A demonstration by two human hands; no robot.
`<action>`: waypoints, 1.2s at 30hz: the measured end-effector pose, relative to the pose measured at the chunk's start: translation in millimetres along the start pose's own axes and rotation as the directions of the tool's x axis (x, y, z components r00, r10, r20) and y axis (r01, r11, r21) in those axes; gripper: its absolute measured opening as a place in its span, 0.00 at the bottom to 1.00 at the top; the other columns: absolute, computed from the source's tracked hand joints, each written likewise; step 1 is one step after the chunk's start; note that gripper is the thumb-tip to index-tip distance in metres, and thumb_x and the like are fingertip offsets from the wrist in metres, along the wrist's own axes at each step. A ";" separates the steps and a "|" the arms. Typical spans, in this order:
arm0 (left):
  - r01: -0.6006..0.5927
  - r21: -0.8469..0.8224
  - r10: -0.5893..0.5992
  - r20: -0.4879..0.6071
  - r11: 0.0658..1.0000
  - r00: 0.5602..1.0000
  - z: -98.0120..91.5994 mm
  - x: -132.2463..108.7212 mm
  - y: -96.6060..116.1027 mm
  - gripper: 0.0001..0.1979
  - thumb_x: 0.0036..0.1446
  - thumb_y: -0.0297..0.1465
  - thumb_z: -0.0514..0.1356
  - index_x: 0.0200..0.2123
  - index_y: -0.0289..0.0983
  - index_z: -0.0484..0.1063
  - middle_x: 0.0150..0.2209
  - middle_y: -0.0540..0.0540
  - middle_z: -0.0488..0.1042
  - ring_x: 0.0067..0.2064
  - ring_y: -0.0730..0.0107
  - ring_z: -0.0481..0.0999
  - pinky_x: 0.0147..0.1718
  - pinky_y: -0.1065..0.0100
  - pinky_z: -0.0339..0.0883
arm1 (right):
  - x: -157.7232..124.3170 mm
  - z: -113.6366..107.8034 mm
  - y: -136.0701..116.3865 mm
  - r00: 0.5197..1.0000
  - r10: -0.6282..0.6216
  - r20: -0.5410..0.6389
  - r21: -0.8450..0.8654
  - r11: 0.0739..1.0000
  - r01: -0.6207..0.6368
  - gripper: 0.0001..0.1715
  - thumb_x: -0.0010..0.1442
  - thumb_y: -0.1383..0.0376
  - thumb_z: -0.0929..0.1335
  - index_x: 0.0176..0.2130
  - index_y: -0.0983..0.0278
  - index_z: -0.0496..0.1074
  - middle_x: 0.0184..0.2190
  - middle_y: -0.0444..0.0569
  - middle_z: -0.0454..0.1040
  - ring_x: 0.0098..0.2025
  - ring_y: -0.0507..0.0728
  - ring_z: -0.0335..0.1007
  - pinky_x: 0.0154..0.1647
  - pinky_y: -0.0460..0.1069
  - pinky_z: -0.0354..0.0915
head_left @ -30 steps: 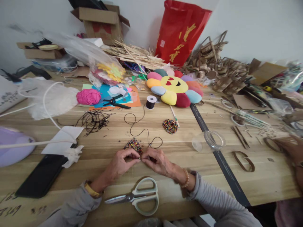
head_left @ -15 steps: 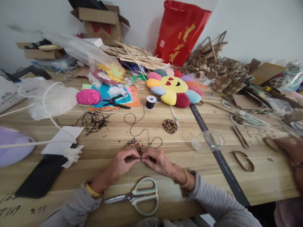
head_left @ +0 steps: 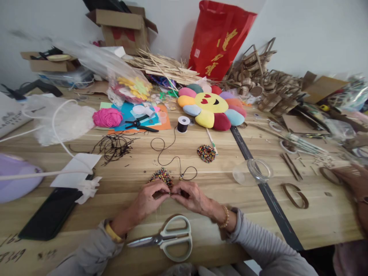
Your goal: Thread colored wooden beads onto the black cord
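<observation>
My left hand [head_left: 149, 199] and my right hand [head_left: 191, 196] meet fingertip to fingertip on the wooden table [head_left: 201, 230], both pinched shut around something small where a thin black cord [head_left: 172, 161] ends. The cord runs back in loops to a black spool [head_left: 183, 124]. A pile of coloured beads [head_left: 161, 176] lies just beyond my fingers; a second bead pile [head_left: 206, 153] sits further right. Pale green scissors [head_left: 169, 239] lie flat just below my wrists.
A black phone [head_left: 48, 214] and white paper lie at left, a tangle of black cord [head_left: 115, 145] behind. A clear plastic cup [head_left: 253, 170] lies on its side at right. A flower cushion [head_left: 211, 109], red bag, boxes and wooden pieces crowd the back. Another person's hand [head_left: 355, 182] shows far right.
Both hands have shifted very slightly while staying pinched together; nothing else has moved.
</observation>
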State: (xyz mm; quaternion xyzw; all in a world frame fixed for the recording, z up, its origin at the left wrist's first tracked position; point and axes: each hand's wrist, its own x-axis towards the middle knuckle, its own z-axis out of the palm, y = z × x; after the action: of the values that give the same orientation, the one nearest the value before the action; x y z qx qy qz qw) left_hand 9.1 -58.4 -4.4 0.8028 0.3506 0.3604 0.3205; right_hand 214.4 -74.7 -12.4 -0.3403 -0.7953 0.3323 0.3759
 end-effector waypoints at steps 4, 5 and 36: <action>0.035 -0.009 -0.035 -0.002 0.999 0.999 -0.7 -1.2 -2.9 0.05 0.54 0.24 0.62 0.26 0.36 0.75 0.25 0.49 0.79 0.28 0.70 0.77 0.30 0.72 0.70 | 0.1 -0.4 0.2 1.000 -0.005 0.008 -0.006 1.000 0.005 0.11 0.67 0.60 0.65 0.36 0.66 0.71 0.26 0.45 0.71 0.27 0.50 0.65 0.28 0.43 0.63; 0.041 -0.014 -0.041 0.002 0.999 0.999 -1.0 -1.2 -3.1 0.06 0.55 0.24 0.62 0.26 0.36 0.75 0.25 0.49 0.79 0.28 0.70 0.78 0.31 0.72 0.70 | 0.4 -0.5 0.0 1.000 -0.009 0.010 -0.010 1.000 0.009 0.11 0.67 0.61 0.65 0.36 0.66 0.70 0.27 0.45 0.71 0.27 0.50 0.66 0.29 0.43 0.63; 0.067 -0.039 -0.068 -0.023 0.997 0.997 -4.9 4.7 -1.3 0.08 0.60 0.27 0.59 0.29 0.35 0.76 0.28 0.47 0.79 0.31 0.69 0.77 0.34 0.71 0.71 | 6.2 -3.5 -4.5 0.995 -0.067 -0.079 0.014 0.998 0.068 0.07 0.68 0.66 0.64 0.37 0.64 0.71 0.32 0.49 0.73 0.35 0.53 0.71 0.38 0.47 0.69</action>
State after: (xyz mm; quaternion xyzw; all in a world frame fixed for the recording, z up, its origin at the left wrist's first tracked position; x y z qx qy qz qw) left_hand 7.1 -52.6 -1.0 0.7799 0.3743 0.3656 0.3434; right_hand 212.9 -71.3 -4.8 -0.3230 -0.7883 0.3123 0.4204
